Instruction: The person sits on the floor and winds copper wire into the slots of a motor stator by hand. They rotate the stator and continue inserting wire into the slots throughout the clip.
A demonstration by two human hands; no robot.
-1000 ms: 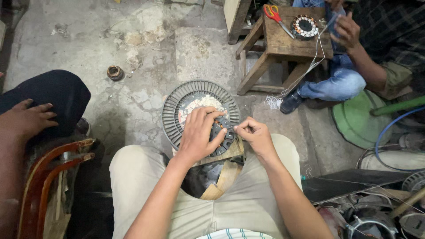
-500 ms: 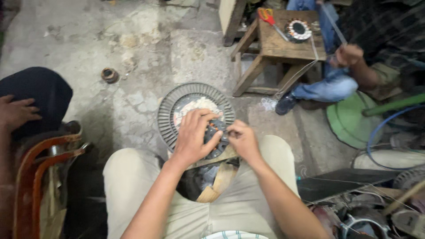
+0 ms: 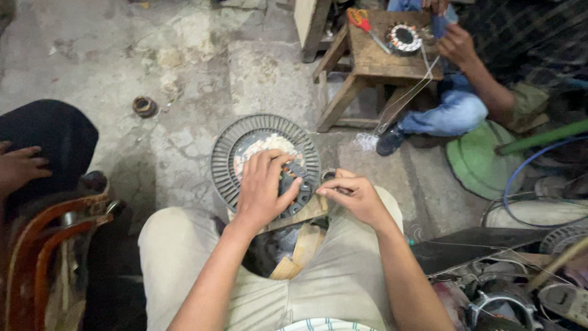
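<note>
What moved: my right hand [image 3: 354, 197] has slid in closer to the round metal part, and the view has dropped a little, so the wooden stool now sits higher up top.
Left hand: my left hand [image 3: 263, 187] lies flat on the round metal part [image 3: 264, 160], fingers spread and curled over its middle — pressing it down, not lifting it.
Right hand: the fingers are pinched together just beside the part's right edge. Something thin may be in the pinch, but I cannot tell what.
Where the part is: it rests on a wooden block [image 3: 300, 242] between my knees, leaning out toward the floor.
What could go wrong: I think the part could slip off the block if my left hand lets up, as it sits near the edge. A thin wire could snap if my pinch pulls too hard.
Other person: across from me, a person's hand [image 3: 456, 43] works at the wooden stool [image 3: 373, 58], where a small ring of coils [image 3: 404, 37] lies.
Change up there: that hand sat lower before.
</note>
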